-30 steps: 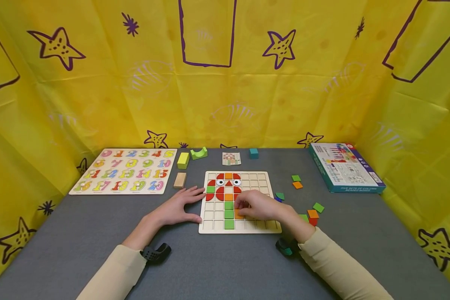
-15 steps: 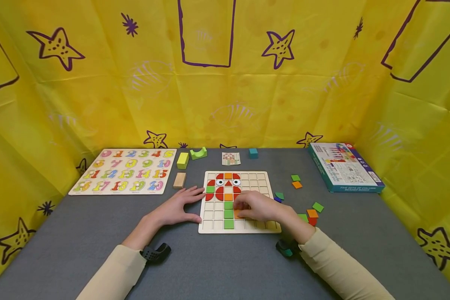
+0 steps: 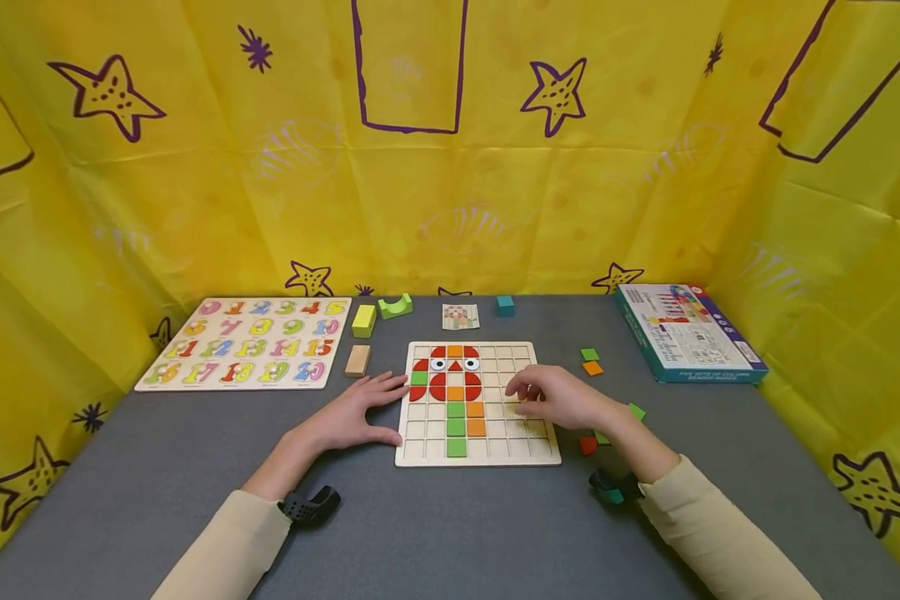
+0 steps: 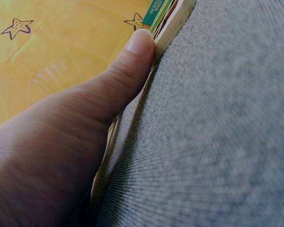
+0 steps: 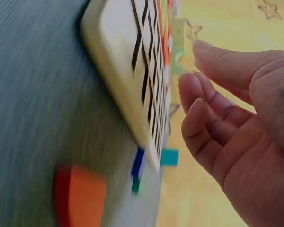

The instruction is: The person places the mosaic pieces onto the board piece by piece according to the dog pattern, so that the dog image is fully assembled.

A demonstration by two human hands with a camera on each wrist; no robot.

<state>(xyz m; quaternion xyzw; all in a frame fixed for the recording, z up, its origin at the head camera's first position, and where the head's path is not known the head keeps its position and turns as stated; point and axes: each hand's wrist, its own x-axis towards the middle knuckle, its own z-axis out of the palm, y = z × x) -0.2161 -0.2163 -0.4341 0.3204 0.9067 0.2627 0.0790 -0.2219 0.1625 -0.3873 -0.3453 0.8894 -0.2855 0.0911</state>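
Away swings the right hand (image 3: 558, 398), relaxed and empty, uncovering two orange tiles (image 3: 476, 427) beside the green tiles (image 3: 456, 427), a pair seemingly settled, while the left hand (image 3: 360, 415), fingers extended, rests against the grid board (image 3: 515, 451).

The right hand (image 5: 246, 137) is hovering over the pale gridded board (image 5: 116, 33), its fingers (image 5: 199, 135) curving loosely and its thumb standing slightly apart from them. On the grey tabletop (image 5: 33, 118), a blurred orange piece (image 5: 87, 198) is resting against a red one (image 5: 62, 194). Dark blue (image 5: 138, 163) and green pieces (image 5: 135, 184) are lying by the board's corner; beyond, yellow cloth (image 5: 227, 23) is showing drawn stars.
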